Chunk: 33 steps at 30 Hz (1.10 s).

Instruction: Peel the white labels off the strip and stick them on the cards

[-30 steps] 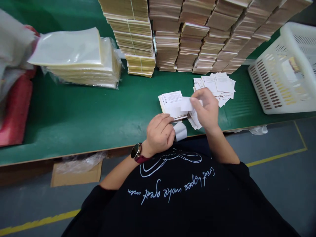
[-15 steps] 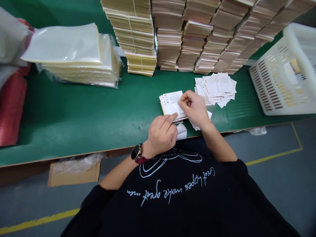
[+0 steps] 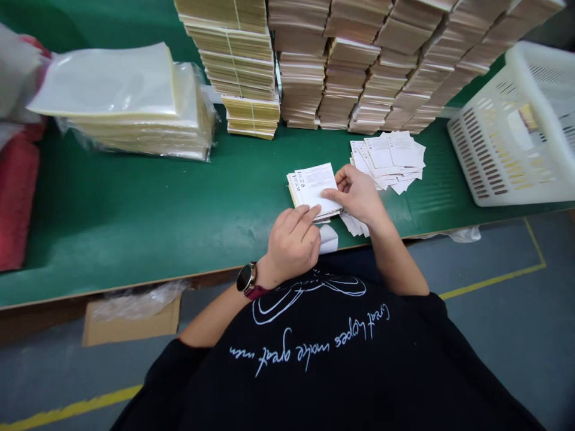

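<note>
A small stack of white printed cards (image 3: 314, 182) lies on the green table (image 3: 135, 209) near its front edge. My left hand (image 3: 294, 242), a watch on its wrist, is curled with the forefinger resting on the stack's near edge, and a small white roll (image 3: 329, 237) pokes out beside it. My right hand (image 3: 359, 194) is curled over the stack's right side, its fingertips pressed on the top card. Loose white slips (image 3: 354, 224) lie under that hand.
A fanned pile of white cards (image 3: 389, 155) lies to the right. Tall stacks of brown card packs (image 3: 350, 66) line the back. A bagged stack of clear pouches (image 3: 130, 105) sits left, a white slotted basket (image 3: 507, 137) right, a cardboard box (image 3: 130, 320) below the table.
My right hand, which held a white slip raised a second ago, has come down onto the card stack. My left forefinger has stretched onto the stack's edge.
</note>
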Each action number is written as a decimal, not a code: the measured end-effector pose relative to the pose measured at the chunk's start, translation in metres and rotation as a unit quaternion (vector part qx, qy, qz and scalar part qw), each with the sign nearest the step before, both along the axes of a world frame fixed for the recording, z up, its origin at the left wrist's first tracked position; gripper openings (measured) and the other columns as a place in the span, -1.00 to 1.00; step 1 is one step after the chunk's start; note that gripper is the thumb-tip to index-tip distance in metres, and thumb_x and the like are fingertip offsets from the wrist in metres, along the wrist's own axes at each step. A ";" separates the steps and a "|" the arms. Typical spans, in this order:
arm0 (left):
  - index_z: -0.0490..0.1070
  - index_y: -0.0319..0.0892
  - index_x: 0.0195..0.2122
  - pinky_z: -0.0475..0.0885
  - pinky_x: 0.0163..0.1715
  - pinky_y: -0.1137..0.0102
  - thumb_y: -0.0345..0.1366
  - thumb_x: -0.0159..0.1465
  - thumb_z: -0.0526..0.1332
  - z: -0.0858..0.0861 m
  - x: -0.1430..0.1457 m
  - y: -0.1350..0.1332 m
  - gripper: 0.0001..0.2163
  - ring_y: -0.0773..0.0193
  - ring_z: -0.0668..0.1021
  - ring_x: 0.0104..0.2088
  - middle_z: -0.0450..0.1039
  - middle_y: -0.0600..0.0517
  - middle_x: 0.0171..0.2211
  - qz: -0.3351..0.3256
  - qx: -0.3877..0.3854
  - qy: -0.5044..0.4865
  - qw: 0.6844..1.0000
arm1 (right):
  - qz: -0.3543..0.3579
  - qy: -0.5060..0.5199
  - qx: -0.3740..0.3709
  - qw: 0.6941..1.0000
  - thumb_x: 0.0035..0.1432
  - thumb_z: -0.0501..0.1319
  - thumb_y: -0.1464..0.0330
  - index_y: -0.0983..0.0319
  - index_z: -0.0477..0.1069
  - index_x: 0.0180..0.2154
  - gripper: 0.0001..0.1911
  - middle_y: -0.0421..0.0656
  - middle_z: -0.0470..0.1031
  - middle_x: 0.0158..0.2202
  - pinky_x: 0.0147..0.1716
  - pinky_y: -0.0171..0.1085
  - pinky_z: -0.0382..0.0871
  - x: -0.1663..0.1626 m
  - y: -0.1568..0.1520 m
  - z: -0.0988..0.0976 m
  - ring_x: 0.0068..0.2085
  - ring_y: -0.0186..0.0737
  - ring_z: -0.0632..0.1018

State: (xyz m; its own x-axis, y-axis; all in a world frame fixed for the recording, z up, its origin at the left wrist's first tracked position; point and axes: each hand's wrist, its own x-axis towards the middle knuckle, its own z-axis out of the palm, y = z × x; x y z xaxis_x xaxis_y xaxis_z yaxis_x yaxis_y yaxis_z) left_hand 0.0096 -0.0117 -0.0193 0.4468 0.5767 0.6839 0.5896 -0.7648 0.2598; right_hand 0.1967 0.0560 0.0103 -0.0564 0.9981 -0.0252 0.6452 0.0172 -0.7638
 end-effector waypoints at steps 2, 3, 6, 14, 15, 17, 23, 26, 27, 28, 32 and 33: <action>0.42 -0.23 -0.40 0.44 -0.08 0.08 -0.44 0.18 0.13 0.000 0.000 0.000 -0.91 -0.01 0.51 0.02 0.50 -0.20 0.02 -0.003 -0.002 0.009 1.000 | -0.006 0.079 -0.009 0.997 -0.02 0.31 0.27 0.17 0.21 -0.47 -0.73 -0.34 0.29 -0.56 -0.49 -0.33 0.15 -0.001 0.002 -0.005 -0.52 -0.38 0.30; 0.42 -0.23 -0.40 0.45 -0.05 0.08 -0.45 0.18 0.14 0.001 0.000 0.001 -0.92 -0.01 0.51 0.03 0.50 -0.20 0.03 -0.005 -0.001 0.015 1.000 | -0.008 0.095 -0.009 0.995 -0.01 0.29 0.29 0.17 0.20 -0.49 -0.75 -0.34 0.27 -0.57 -0.51 -0.33 0.13 -0.002 0.002 -0.006 -0.53 -0.39 0.28; 0.41 -0.26 -0.40 0.45 0.00 0.10 -0.46 0.17 0.15 0.001 0.002 0.002 -0.94 -0.01 0.51 0.05 0.48 -0.22 0.04 -0.008 0.008 0.031 0.999 | 0.001 0.032 0.023 0.999 0.08 0.21 0.29 0.18 0.21 -0.53 -0.77 -0.29 0.26 -0.58 -0.49 -0.30 0.09 -0.004 0.003 -0.003 -0.51 -0.35 0.27; 0.31 -0.17 -0.43 0.48 -0.17 0.18 -0.48 0.17 0.15 0.002 -0.002 0.000 -0.92 0.12 0.53 -0.13 0.55 -0.08 -0.18 0.013 0.021 -0.027 0.999 | -0.070 -0.093 0.108 0.987 0.20 0.11 0.25 0.19 0.36 -0.51 -0.73 -0.21 0.37 -0.52 -0.41 -0.25 0.16 0.022 -0.016 0.018 -0.43 -0.27 0.35; 0.28 -0.16 -0.45 0.47 -0.22 0.21 -0.49 0.16 0.14 0.002 -0.003 0.000 -0.89 0.16 0.52 -0.18 0.54 -0.05 -0.26 0.021 0.020 -0.053 0.998 | -0.083 -0.077 0.092 0.989 0.19 0.13 0.23 0.18 0.39 -0.48 -0.75 -0.22 0.38 -0.52 -0.41 -0.25 0.17 0.031 -0.022 0.021 -0.44 -0.27 0.36; 0.22 -0.13 -0.48 0.44 -0.29 0.26 -0.49 0.17 0.12 0.002 -0.006 -0.001 -0.86 0.21 0.50 -0.25 0.49 0.00 -0.36 0.031 0.011 -0.095 0.995 | -0.080 -0.105 0.040 0.990 0.14 0.18 0.25 0.19 0.39 -0.50 -0.78 -0.23 0.36 -0.54 -0.41 -0.23 0.19 0.051 -0.034 0.026 -0.45 -0.26 0.36; 0.27 -0.15 -0.48 0.36 -0.29 0.26 -0.45 0.19 0.08 0.000 -0.010 -0.001 -0.88 0.22 0.47 -0.29 0.46 0.02 -0.42 0.022 -0.025 -0.111 0.993 | -0.058 -0.221 0.117 0.967 0.08 0.31 0.24 0.17 0.42 -0.04 -0.62 -0.08 0.52 -0.21 -0.06 0.07 0.27 0.051 -0.073 0.023 -0.10 0.02 0.46; 0.28 -0.16 -0.49 0.34 -0.31 0.27 -0.42 0.22 0.07 0.001 -0.009 -0.001 -0.86 0.22 0.47 -0.32 0.45 0.02 -0.46 0.030 -0.043 -0.089 0.995 | 0.102 -0.006 0.146 0.984 0.16 0.28 0.30 0.10 0.35 0.05 -0.60 -0.13 0.53 -0.14 -0.02 -0.03 0.36 0.020 -0.088 0.016 -0.05 -0.11 0.49; 0.28 -0.16 -0.49 0.34 -0.33 0.27 -0.42 0.22 0.07 0.001 -0.008 -0.001 -0.85 0.22 0.46 -0.34 0.44 0.02 -0.48 0.038 -0.044 -0.086 0.995 | 0.138 0.055 0.151 0.977 0.17 0.28 0.33 0.09 0.38 0.00 -0.67 -0.15 0.53 -0.17 -0.05 -0.08 0.39 0.011 -0.091 0.013 -0.08 -0.16 0.50; 0.28 -0.16 -0.49 0.34 -0.33 0.27 -0.41 0.22 0.09 0.001 -0.007 -0.002 -0.87 0.22 0.46 -0.34 0.43 0.03 -0.48 0.054 -0.043 -0.090 0.994 | 0.148 0.108 0.155 0.971 0.18 0.26 0.37 0.10 0.41 -0.06 -0.74 -0.17 0.52 -0.21 -0.10 -0.12 0.41 0.003 -0.093 0.011 -0.12 -0.20 0.51; 0.36 -0.14 -0.23 0.40 -0.14 0.19 -0.38 0.12 0.25 0.002 -0.006 -0.005 -0.82 0.09 0.49 -0.08 0.47 -0.07 -0.16 0.093 0.020 -0.140 0.986 | 0.105 0.220 0.135 0.960 0.18 0.26 0.43 0.13 0.46 -0.24 -0.90 -0.21 0.47 -0.33 -0.24 -0.17 0.41 -0.008 -0.091 0.002 -0.25 -0.27 0.50; 0.35 -0.12 -0.16 0.40 -0.07 0.17 -0.39 0.11 0.27 0.001 -0.007 -0.006 -0.74 0.06 0.46 0.02 0.45 -0.09 -0.06 0.074 0.046 -0.134 0.987 | 0.106 0.227 0.124 0.960 0.17 0.27 0.43 0.13 0.46 -0.25 -0.91 -0.21 0.47 -0.33 -0.25 -0.17 0.41 -0.008 -0.090 0.001 -0.26 -0.27 0.50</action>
